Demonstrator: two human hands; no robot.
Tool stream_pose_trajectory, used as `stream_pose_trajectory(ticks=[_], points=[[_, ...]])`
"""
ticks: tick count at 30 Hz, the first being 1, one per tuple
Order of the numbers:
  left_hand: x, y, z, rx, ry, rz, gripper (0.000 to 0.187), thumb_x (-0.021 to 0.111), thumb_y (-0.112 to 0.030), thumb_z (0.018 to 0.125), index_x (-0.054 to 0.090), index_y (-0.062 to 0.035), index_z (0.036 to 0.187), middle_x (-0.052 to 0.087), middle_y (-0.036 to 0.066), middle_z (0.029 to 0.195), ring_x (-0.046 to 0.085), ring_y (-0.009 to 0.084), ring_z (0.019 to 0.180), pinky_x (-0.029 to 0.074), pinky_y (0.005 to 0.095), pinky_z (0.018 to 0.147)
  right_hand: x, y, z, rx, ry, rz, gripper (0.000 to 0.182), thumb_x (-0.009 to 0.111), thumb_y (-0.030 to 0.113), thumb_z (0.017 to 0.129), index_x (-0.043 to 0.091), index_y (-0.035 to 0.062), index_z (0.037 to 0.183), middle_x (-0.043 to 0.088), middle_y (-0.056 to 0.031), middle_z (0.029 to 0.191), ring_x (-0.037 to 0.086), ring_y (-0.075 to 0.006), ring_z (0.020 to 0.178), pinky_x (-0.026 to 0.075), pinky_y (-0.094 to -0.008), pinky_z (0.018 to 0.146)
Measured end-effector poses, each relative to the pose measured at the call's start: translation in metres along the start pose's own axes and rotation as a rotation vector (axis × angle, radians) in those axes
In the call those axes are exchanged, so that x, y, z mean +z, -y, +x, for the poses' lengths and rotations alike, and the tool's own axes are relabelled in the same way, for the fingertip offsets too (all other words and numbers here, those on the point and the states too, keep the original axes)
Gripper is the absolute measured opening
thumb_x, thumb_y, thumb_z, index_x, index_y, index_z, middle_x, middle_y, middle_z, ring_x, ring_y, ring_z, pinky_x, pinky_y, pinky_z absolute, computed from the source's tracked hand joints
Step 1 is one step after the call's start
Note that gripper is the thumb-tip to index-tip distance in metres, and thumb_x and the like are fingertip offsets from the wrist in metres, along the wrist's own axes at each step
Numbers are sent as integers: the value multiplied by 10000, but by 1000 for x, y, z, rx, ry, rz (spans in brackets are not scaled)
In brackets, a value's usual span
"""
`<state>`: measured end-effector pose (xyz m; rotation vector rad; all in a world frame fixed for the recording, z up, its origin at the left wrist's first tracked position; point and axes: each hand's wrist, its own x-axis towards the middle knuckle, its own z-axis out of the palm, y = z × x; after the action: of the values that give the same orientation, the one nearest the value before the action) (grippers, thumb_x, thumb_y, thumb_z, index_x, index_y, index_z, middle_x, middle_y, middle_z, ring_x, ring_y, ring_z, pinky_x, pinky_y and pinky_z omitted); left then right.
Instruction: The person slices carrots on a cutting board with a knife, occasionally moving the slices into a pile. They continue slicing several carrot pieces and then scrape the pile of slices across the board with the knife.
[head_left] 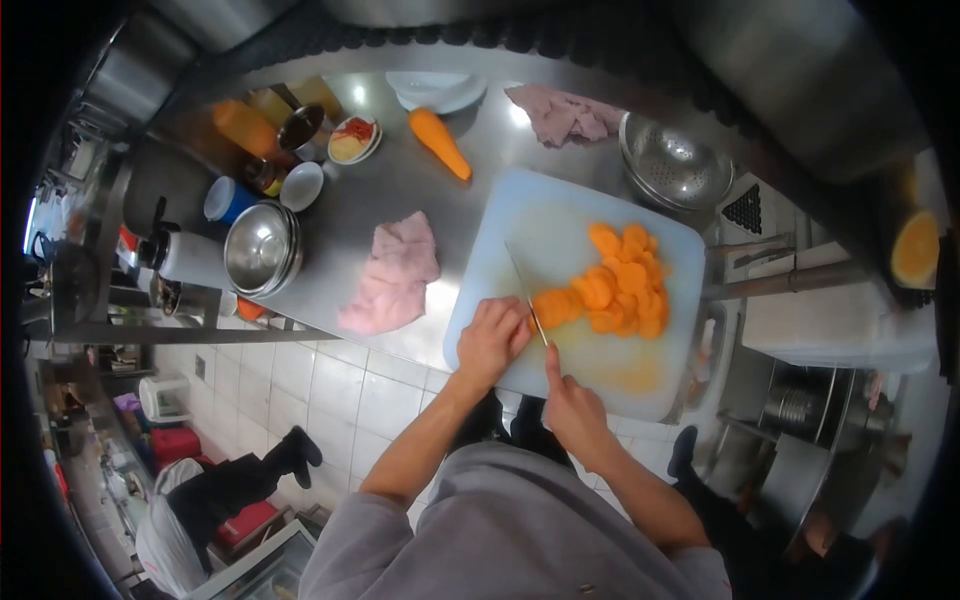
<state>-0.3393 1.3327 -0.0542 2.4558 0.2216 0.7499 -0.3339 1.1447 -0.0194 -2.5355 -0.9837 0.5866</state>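
Observation:
A white cutting board (585, 205) lies on the steel counter, with a pile of orange carrot slices (628, 285) on its right half. My right hand (575, 408) is closed on the handle of a knife (525, 285), index finger stretched along its back; the blade points away from me, at the left end of a row of slices. Just left of the blade, my left hand (493, 338) has its fingers bent and pressed together on the carrot end, which they mostly hide. A whole carrot (440, 143) rests on the counter beyond the board.
Left of the board lies a pink cloth (395, 275), with steel bowls (260, 248) further left. A colander (675, 160) and another cloth (563, 115) sit behind the board. Other people's legs (235, 490) show at lower left and lower right.

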Motion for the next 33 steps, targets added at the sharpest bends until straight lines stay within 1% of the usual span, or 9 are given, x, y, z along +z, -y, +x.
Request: stream_pose_trajectory(ticks=[4,6,8,11,16,19,27,29,33], points=[[-1,-3,-1,0,14,-26,238,719,-47,790,652,-119,1007,657,31,1021,645,236,928,554,355,658,2,-14,3,43,11,-31,856,586,-9,789,205,20,1555,640,-220,794,655,-431,666,531,-536,618],[-2,-3,3,-6,13,-35,225,714,-50,799,651,-115,1005,656,34,1020,644,240,931,553,360,661,-11,-29,4,-22,-22,148,846,592,-12,785,233,34,1549,653,-214,813,657,-432,691,529,-536,661],[-3,-4,2,-10,2,-59,194,703,-54,820,645,-111,996,656,38,1016,641,252,933,548,372,670,-19,-30,0,30,21,124,838,596,-9,786,250,45,1548,659,-208,828,652,-433,698,529,-522,688],[0,-3,2,17,-42,-48,184,712,-79,813,640,-122,977,654,13,1009,633,237,922,546,378,625,-30,-20,-11,51,-63,121,841,598,-7,791,248,55,1553,645,-210,809,647,-433,672,528,-536,657],[-1,-4,1,-8,7,-48,186,705,-64,819,633,-111,985,653,28,1008,632,251,930,545,377,662,-51,22,-51,49,26,18,819,571,38,833,214,72,1569,612,-206,770,648,-423,624,533,-546,597],[-1,-4,1,-16,22,-55,194,703,-53,822,629,-106,993,655,39,1011,634,259,940,544,374,689,-55,30,-61,80,66,27,816,547,38,841,184,55,1571,612,-215,778,650,-411,600,541,-524,569],[1,-2,4,-12,-1,-53,210,713,-55,808,628,-112,992,654,35,1015,633,259,936,543,371,687,-42,37,-60,84,50,15,831,568,18,812,196,3,1555,603,-202,764,647,-386,562,548,-492,536],[0,-2,2,-27,38,-49,233,719,-52,794,624,-110,998,654,34,1015,633,260,929,540,369,682,-38,37,-57,71,38,16,832,576,8,803,207,-13,1548,601,-193,758,644,-379,556,545,-485,527],[-1,-2,4,-35,21,-64,215,724,-68,780,632,-119,968,656,11,999,631,235,929,550,369,653,-29,32,-45,49,10,41,829,578,2,802,215,-11,1547,599,-193,753,638,-380,550,537,-486,515]])
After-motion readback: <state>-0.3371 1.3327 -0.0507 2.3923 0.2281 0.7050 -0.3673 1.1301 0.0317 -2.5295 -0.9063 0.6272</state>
